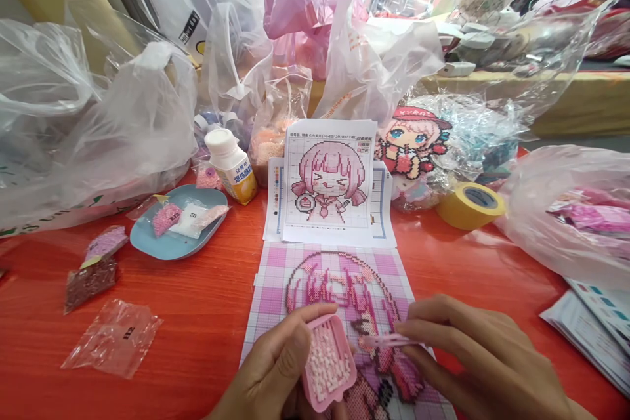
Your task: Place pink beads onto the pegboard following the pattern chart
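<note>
My left hand (pixel 280 367) grips a small pink bead tray (pixel 331 362), tilted toward me and partly filled with white beads. Pinched between the thumb and fingers of my right hand (pixel 467 348) is a pair of pink tweezers (pixel 391 340), its tip pointing left toward the tray. Both hands are over a gridded pegboard (pixel 273 275) with pink and white checks. Pink, brown and dark beads on it form part of a character's head; the tray and hands hide some of this. Behind the board stands a printed pattern sheet (pixel 331 177) showing a pink-haired character.
To the left are a blue plate (pixel 147 236) with bead bags, a white bottle (pixel 230 164), more bead bags (pixel 93 279) and a flat plastic bag (pixel 115 338). At the right lie a yellow tape roll (pixel 455 207), a bulging plastic bag (pixel 536 210) and papers (pixel 585 321).
</note>
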The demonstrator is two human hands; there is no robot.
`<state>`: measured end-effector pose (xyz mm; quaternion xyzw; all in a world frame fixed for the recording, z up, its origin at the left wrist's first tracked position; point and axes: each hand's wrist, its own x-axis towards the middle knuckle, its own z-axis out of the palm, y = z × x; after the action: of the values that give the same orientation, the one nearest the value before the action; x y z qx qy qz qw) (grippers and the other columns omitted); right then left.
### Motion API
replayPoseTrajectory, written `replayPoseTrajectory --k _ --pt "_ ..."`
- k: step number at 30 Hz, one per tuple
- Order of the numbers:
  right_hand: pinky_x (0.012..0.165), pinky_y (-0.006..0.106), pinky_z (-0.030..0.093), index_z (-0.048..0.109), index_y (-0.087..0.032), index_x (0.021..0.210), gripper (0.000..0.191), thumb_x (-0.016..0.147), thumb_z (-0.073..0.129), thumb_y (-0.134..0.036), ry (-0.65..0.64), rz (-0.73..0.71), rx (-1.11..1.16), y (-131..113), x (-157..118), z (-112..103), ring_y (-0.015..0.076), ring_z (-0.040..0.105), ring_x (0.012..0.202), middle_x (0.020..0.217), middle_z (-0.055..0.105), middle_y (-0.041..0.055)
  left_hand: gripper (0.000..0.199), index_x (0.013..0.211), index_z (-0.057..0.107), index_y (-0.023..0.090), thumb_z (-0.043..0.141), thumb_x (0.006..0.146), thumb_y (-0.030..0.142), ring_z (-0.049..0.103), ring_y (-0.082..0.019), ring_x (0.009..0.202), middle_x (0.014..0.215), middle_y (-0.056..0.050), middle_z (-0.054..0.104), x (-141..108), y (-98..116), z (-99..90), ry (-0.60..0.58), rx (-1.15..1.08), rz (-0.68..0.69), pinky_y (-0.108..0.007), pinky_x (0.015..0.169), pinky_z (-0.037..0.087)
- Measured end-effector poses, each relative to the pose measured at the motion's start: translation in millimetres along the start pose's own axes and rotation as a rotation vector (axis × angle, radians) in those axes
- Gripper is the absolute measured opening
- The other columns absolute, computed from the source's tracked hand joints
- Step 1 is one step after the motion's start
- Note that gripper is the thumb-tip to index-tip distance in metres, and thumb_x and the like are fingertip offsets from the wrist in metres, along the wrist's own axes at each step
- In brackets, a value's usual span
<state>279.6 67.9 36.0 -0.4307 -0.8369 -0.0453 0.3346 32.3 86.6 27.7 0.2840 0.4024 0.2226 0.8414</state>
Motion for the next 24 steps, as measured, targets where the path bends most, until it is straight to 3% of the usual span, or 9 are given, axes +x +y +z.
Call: replayPoseTrajectory --k 5,10,16,24 --pt "0.052 0.020 0.047 0.060 -0.019 0.096 0.015 0.098 0.046 -0.023 -0.095 0.073 -0.021 10.8 -12.4 5.1 0.0116 0.064 0.065 0.082 0.066 0.0039 0.058 0.115 0.063 0.015 0.065 0.079 0.061 0.071 -0.021 0.069 0.082 -0.009 0.075 -1.0 6.6 4.1 0.109 -0.072 0.113 -0.025 0.058 0.052" --pt "0.053 0.021 0.046 0.060 -0.019 0.095 0.015 0.099 0.046 -0.024 -0.173 0.075 0.003 13.6 -17.2 8.7 0.0115 0.062 0.065 0.083 0.064 0.0038 0.056 0.110 0.066 0.014 0.067 0.078 0.060 0.070 -0.022 0.072 0.078 -0.008 0.076 -3.5 5.9 4.1 0.236 -0.080 0.136 -0.027 0.061 0.053" --pt "0.051 0.021 0.044 0.058 -0.019 0.095 0.013 0.099 0.046 -0.023 -0.198 0.061 -0.005 13.8 -16.9 8.2 0.0113 0.061 0.064 0.083 0.063 0.0029 0.071 0.112 0.067 0.011 0.063 0.074 0.071 0.070 -0.022 0.069 0.078 -0.011 0.077 -6.0 8.1 4.9 0.220 0.014 0.077 -0.030 0.070 0.054" --pt "0.051 0.022 0.042 0.057 -0.020 0.093 0.014 0.099 0.045 -0.023 -0.203 0.056 -0.005 13.4 -18.5 9.4 0.0119 0.061 0.065 0.082 0.062 0.0027 0.066 0.110 0.069 0.012 0.061 0.078 0.068 0.070 -0.023 0.070 0.079 -0.011 0.077 -5.5 8.6 3.3 0.222 0.063 0.108 -0.031 0.071 0.054"
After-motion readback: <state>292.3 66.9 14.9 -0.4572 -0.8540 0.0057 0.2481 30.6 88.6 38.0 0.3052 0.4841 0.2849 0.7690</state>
